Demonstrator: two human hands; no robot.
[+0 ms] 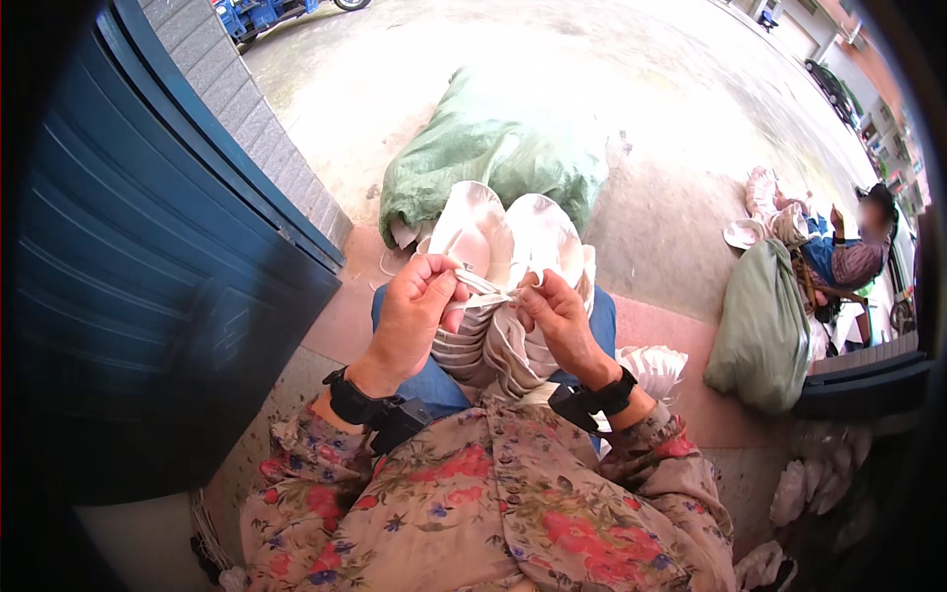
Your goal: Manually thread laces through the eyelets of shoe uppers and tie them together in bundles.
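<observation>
Two nested stacks of off-white, scoop-shaped pieces, a left stack (470, 225) and a right stack (542, 229), lean side by side between my knees. They look like shoe uppers, but I cannot be sure. Above them, a thin white strip (477, 286) runs from one hand to the other. My left hand (412, 308) pinches it between thumb and fingers. On the other side, my right hand (560, 318) has its fingertips closed on the strip's other part, where it seems to cross or loop. Whether a knot is there cannot be made out.
Just beyond the stacks lies a big green sack (493, 148). A blue metal door (178, 266) stands close on my left. More white pieces (655, 369) lie by my right knee. Farther right are another green sack (758, 331) and a seated person (860, 261) with similar white stacks.
</observation>
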